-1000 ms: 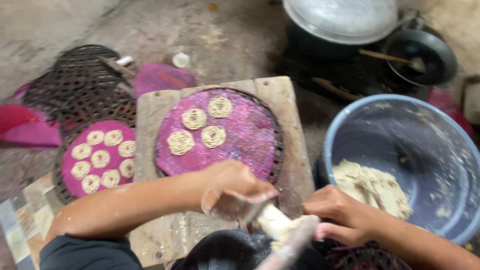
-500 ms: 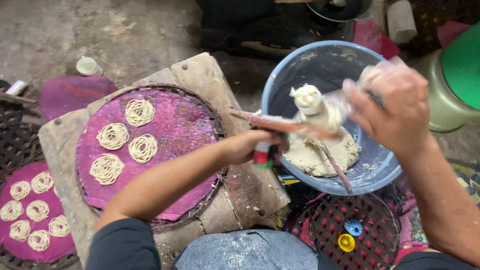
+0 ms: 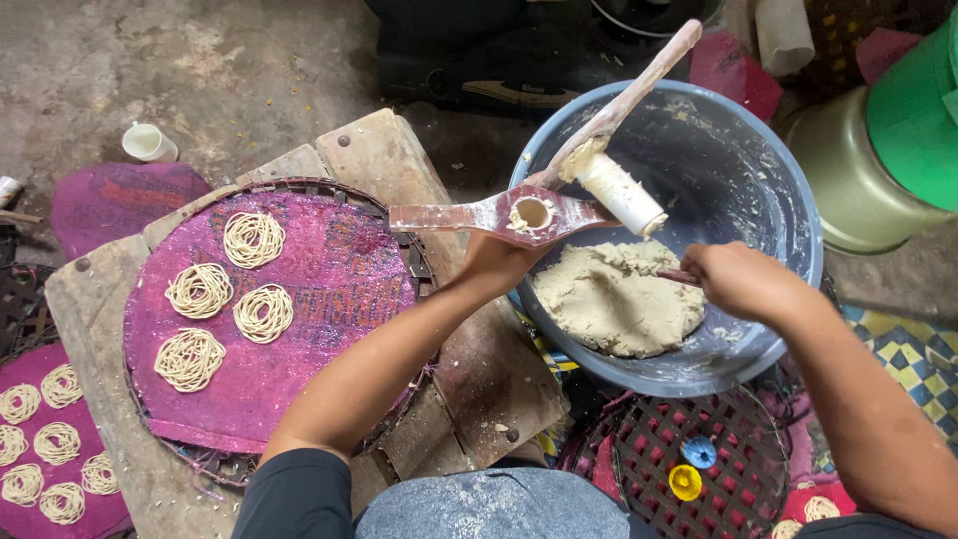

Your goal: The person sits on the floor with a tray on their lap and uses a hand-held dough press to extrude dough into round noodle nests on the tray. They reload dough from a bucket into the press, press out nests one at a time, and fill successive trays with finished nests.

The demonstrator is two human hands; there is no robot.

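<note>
Head view, left hand: the left hand (image 3: 496, 262) is closed under the wooden press (image 3: 544, 200), gripping its lower bar from below; the fingers are mostly hidden beneath the wood
Head view, press: opened wide over the rim of the blue basin (image 3: 758, 150); the upper handle tilts up and away, its white plunger (image 3: 624, 193) smeared with dough; the round barrel hole in the lower bar shows dough inside
Head view, right hand: the right hand (image 3: 740, 281) is inside the basin, closed on a thin dark stick-like tool whose end just shows beside the fingers; it touches the edge of the dough lump (image 3: 619, 299)
Head view, dough: a pale mass lying in the near part of the basin floor
Head view, mat: the round woven tray with a purple cloth (image 3: 329, 289) rests on a wooden stool (image 3: 479, 379); four noodle coils (image 3: 251, 240) lie on its left half
Head view, surroundings: a second purple mat with more coils (image 3: 40, 439) at lower left; a white cup (image 3: 148, 143) on the concrete floor; a green container (image 3: 913, 110) at right
</note>
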